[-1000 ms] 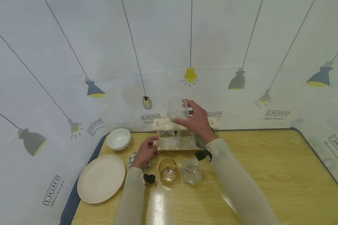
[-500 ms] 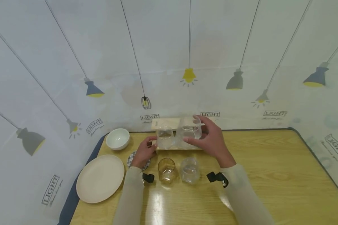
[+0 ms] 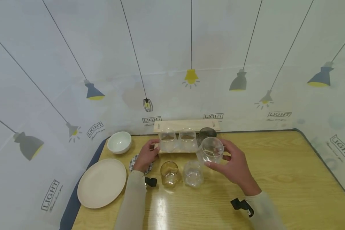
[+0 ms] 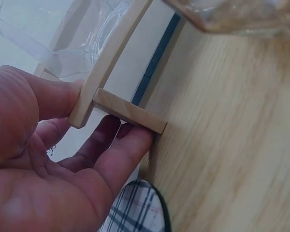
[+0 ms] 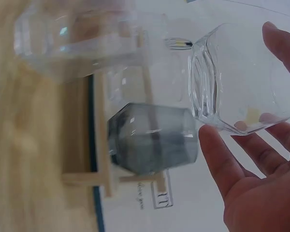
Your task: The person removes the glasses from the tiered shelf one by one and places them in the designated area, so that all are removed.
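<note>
My right hand (image 3: 237, 166) holds a clear drinking glass (image 3: 212, 152) between thumb and fingers, raised in front of the right end of a wooden rack (image 3: 187, 125). With my left hand (image 3: 145, 156) I grip the rack's left end; the left wrist view shows the thumb on its slat (image 4: 106, 67) and fingers at its short leg (image 4: 130, 111). Two clear glasses (image 3: 167, 142) stand side by side on the rack. A smoky grey glass (image 5: 152, 137) sits at its right end, partly behind the held glass in the head view.
An amber glass (image 3: 169, 175) and another clear glass (image 3: 193, 175) stand on the table before the rack. To the left are a white bowl (image 3: 119, 142), a large pale plate (image 3: 102, 183) and a plaid round coaster (image 3: 133, 162), partly under my left hand. A printed wall backdrop (image 3: 247, 105) rises behind.
My right hand has brought the clear glass down from above the rack, to the right and nearer to me, uncovering the grey glass. My left hand has stayed at the rack's end.
</note>
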The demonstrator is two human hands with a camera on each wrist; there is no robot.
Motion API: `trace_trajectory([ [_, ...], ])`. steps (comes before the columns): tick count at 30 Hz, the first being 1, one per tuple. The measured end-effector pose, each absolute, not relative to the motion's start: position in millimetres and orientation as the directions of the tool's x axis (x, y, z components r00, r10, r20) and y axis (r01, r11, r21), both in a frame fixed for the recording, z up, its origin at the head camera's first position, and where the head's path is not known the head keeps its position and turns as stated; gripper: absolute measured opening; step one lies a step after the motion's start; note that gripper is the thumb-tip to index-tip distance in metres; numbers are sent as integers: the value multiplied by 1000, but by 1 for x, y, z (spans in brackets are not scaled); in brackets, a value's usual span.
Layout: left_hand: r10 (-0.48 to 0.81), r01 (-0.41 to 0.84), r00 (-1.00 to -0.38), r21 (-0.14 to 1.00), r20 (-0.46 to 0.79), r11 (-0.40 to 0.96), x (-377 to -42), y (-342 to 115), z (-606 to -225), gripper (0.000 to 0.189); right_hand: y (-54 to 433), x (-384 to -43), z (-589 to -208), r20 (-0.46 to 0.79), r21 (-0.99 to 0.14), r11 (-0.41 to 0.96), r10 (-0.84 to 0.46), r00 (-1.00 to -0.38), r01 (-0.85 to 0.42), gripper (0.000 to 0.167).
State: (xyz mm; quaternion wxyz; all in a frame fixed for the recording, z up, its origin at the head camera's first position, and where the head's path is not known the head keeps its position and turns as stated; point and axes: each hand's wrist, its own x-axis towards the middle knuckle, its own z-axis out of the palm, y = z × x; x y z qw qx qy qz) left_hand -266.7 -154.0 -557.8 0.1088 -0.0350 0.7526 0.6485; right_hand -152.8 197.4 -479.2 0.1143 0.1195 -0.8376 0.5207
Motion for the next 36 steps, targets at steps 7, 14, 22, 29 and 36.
trace_trajectory([
  [7, 92, -189, -974, 967, -206, 168, -266, -163, -563, 37, 213, -139, -508, 209, -850, 475, -97, -973, -230, 80],
  [14, 107, -159, -979, 976, -175, 146, -266, -166, -560, 38, 212, -137, -527, 75, -863, 489, -121, -990, -125, 80],
  [22, 101, -178, -976, 973, -193, 148, -266, -159, -558, 38, 214, -140, -542, -47, -833, 553, -94, -994, -13, 85],
  [29, 102, -186, -974, 971, -202, 147, -266, -159, -564, 37, 214, -138, -552, -63, -833, 553, -89, -994, 3, 86],
  [36, 128, -180, -972, 973, -199, 146, -267, -158, -564, 39, 218, -136, -552, -58, -836, 549, -104, -993, -8, 89],
])
